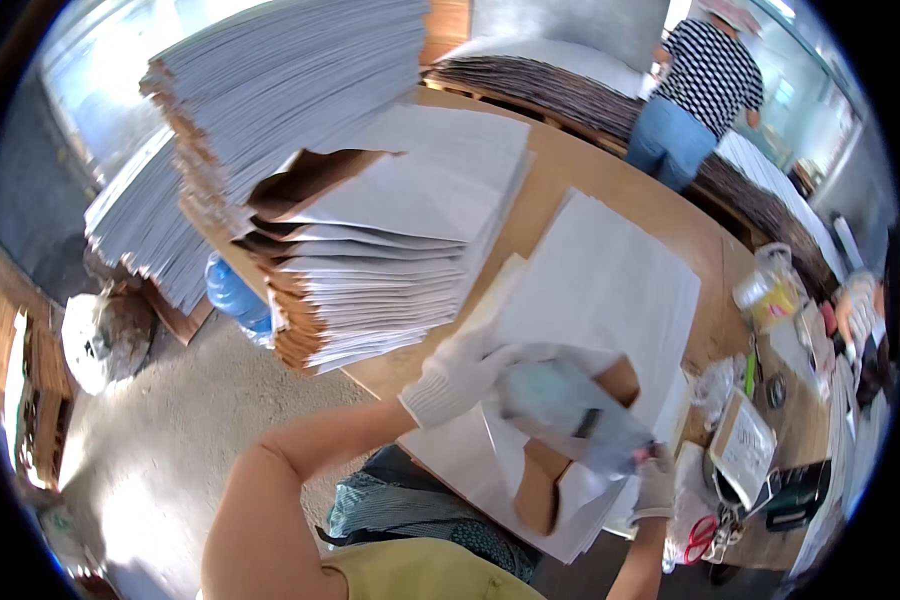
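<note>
As a white-gloved left hand (460,380) reaches the upper left end of a flat, blue-grey, plastic-looking piece (580,405), a white-gloved right hand (655,487) meets its lower right corner, over loose white paper sheets with brown inner faces (620,270) at lower centre. Blur leaves it impossible to tell whether either hand's fingers pinch the piece. A hard drag could crease or shift the paper; a bump could spill the uneven white, brown-edged stack (385,260) at upper left. The piece's underside is hidden, its surface smeared; the right forearm (638,572) is cut off at bottom.

White knit gloves (448,388), yellow top (425,575)
</note>
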Tool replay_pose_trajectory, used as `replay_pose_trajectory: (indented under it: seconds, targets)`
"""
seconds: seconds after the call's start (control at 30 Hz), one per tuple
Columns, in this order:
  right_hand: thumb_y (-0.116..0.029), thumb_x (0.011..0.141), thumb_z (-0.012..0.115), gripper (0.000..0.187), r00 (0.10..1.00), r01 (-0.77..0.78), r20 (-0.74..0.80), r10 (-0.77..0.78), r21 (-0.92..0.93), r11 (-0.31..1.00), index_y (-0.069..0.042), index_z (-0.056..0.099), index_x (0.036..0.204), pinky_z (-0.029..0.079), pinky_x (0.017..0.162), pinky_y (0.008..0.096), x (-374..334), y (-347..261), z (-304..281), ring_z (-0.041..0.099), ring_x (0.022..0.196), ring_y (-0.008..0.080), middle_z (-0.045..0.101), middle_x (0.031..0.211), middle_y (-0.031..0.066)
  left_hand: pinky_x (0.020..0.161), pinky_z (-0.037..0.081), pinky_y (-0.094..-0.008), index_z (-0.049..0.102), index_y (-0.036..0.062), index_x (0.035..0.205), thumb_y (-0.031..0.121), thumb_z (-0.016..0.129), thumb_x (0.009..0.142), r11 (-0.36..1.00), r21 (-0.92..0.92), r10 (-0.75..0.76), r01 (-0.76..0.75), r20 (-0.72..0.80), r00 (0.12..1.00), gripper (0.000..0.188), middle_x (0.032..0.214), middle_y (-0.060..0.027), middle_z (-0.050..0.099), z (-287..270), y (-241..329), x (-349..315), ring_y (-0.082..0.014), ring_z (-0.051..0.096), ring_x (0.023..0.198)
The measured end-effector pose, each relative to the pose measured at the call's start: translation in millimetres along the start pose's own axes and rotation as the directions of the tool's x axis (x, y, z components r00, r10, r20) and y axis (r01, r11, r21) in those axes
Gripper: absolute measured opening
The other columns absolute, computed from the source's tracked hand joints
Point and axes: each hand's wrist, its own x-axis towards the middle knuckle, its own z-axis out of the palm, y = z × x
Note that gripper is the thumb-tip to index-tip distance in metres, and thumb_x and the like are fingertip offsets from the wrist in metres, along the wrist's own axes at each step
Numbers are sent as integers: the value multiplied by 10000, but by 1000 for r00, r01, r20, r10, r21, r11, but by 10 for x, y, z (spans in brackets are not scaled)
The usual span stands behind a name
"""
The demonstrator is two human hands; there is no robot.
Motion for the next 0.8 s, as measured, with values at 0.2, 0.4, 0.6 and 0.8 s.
replay_pose_trajectory:
  seconds: [0.2, 0.4, 0.6, 0.8]
  targets:
    - [-12, 1022, 533, 370, 929, 79, -365, 65, 365, 928, -47, 605, 1383, 561, 879, 301, 224, -1136, 160, 649, 1023, 141, 670, 1167, 40, 615, 554, -328, 752, 22, 1018, 309, 742, 969, 802, 329, 597, -499, -439, 672, 291, 764, -95, 727, -1442, 1306, 57, -140, 671, 673]
    - [8, 1037, 567, 451, 929, 216, -281, -240, -115, 970, -20, 530, 1486, 506, 1020, 290, 464, -691, 97, 575, 1218, 152, 594, 1378, 90, 708, 592, -372, 732, -33, 1108, 280, 746, 943, 933, 106, 333, -343, -610, 719, 354, 992, -132, 741, -3468, 1042, 971, -218, 715, 855]
    - [63, 922, 648, 589, 971, 84, -126, -204, -616, 783, -53, 529, 1486, 519, 1054, 341, -269, -855, 380, 573, 1242, 238, 554, 1465, 70, 621, 575, -398, 730, -89, 1044, 241, 735, 936, 985, -95, 45, -142, -659, 751, 347, 949, -132, 739, -4050, -412, 1189, -251, 714, 784]
    - [-209, 627, 900, 786, 906, 423, 404, -128, -838, 344, -48, 614, 1341, 483, 1067, 489, -1442, -1178, 567, 593, 1228, 377, 612, 1335, 165, 689, 585, -329, 696, -41, 1182, 195, 647, 995, 836, 525, 385, 160, -769, 511, 306, 1046, -127, 724, -3611, -466, 730, -207, 709, 843]
